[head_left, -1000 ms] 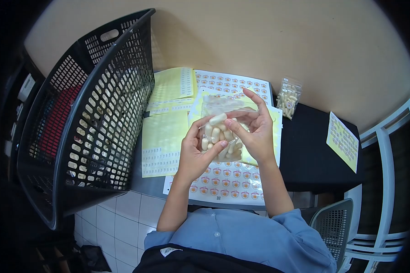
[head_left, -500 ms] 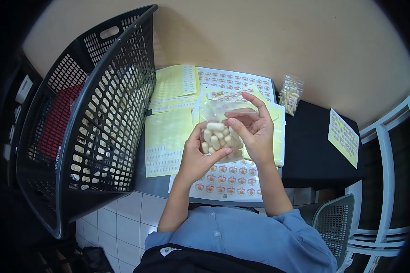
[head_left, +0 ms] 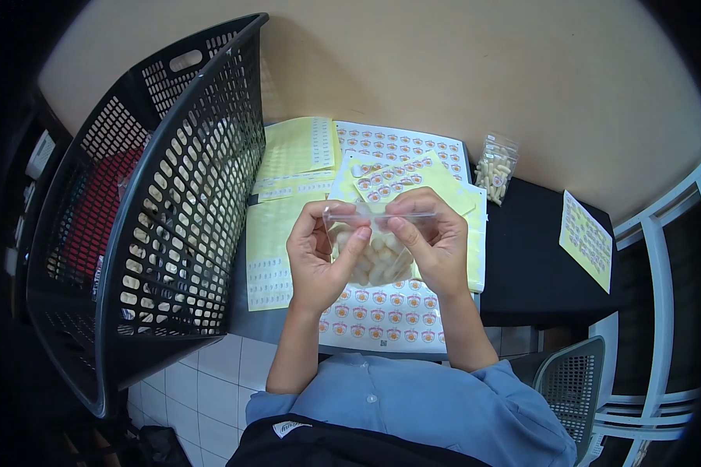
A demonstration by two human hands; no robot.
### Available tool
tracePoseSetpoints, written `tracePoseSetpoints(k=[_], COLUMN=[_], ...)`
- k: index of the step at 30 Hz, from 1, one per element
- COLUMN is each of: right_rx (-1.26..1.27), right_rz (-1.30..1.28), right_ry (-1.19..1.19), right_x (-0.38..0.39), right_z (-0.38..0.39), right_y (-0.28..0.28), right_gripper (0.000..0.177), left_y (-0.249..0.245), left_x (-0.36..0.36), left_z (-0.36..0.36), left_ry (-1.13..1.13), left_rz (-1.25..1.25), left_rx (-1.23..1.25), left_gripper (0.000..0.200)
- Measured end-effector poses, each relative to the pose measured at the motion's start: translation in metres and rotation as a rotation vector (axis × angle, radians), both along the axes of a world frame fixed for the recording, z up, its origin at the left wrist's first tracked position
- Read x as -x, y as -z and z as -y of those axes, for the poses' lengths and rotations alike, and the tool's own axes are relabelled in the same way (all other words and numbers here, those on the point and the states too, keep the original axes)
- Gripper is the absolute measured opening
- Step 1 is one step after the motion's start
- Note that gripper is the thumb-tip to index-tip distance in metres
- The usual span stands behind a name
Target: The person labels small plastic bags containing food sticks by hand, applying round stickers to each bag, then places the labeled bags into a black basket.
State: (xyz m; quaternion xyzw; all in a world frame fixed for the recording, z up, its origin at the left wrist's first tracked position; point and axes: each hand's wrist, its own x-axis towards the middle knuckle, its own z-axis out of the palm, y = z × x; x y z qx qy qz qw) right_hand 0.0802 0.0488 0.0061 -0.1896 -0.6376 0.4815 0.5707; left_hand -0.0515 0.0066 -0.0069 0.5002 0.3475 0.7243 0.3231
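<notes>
A small clear plastic bag full of pale capsules hangs between both hands above the table. My left hand pinches the left end of the bag's top edge with thumb and fingers. My right hand pinches the right part of that same edge. The capsules lie at the bottom of the bag, partly hidden behind my fingers. Beneath the hands lie sticker sheets printed with round orange labels.
A large black perforated basket stands tilted at the left. Yellow label sheets cover the table's left part. A second filled bag of capsules stands at the back right, near a black surface with another yellow sheet.
The bag has turned from being cradled in my left palm to hanging upright. Both hands now pinch its top edge, and the capsules have dropped to the bottom.
</notes>
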Motion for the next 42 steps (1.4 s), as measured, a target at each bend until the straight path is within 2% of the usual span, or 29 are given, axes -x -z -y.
tracePoseSetpoints(k=[2, 5, 11, 21, 36, 42], right_rx=[0.09, 0.045, 0.026, 0.0, -0.049, -0.055], right_rz=[-0.024, 0.024, 0.004, -0.033, -0.082, -0.105], right_ry=[-0.043, -0.044, -0.028, -0.041, 0.004, 0.017], right_x=[-0.001, -0.002, -0.004, -0.006, -0.002, 0.002], right_z=[0.002, 0.0, -0.001, 0.005, 0.023, 0.025], right_y=[-0.003, -0.007, -0.01, -0.01, -0.009, -0.01], right_gripper=[0.009, 0.011, 0.01, 0.011, 0.011, 0.011], left_y=[-0.011, -0.016, -0.018, -0.025, -0.028, -0.027], left_x=[-0.001, -0.001, -0.008, -0.014, -0.025, -0.025], left_z=[0.0, -0.003, -0.007, 0.005, 0.025, 0.026], left_ry=[0.042, 0.024, -0.058, -0.031, -0.146, -0.168], left_rz=[-0.017, -0.056, -0.067, -0.037, -0.04, -0.033], left_rx=[-0.059, -0.009, -0.059, -0.026, 0.007, -0.057], left_gripper=[0.031, 0.031, 0.032, 0.032, 0.032, 0.032])
